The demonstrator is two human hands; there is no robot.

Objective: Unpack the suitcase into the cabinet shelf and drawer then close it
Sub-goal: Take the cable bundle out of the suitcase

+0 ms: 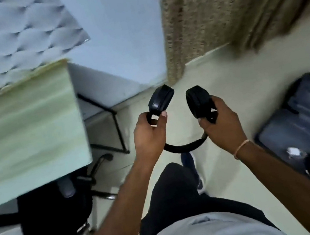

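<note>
Black over-ear headphones (185, 146) hang in the air in front of me, ear cups up and headband curving below. My left hand (149, 136) grips the left arm just under its ear cup. My right hand (223, 124) grips the right arm beside the other cup. The dark blue suitcase (306, 133) lies open on the floor at the right, with a small white item (293, 152) and a dark object inside. No cabinet shelf or drawer is visible.
A pale green desk (25, 131) fills the left, with a black office chair (49, 213) under it and a black metal frame (117, 127) beside it. A beige curtain (234, 5) hangs at the back. Light floor stretches between desk and suitcase.
</note>
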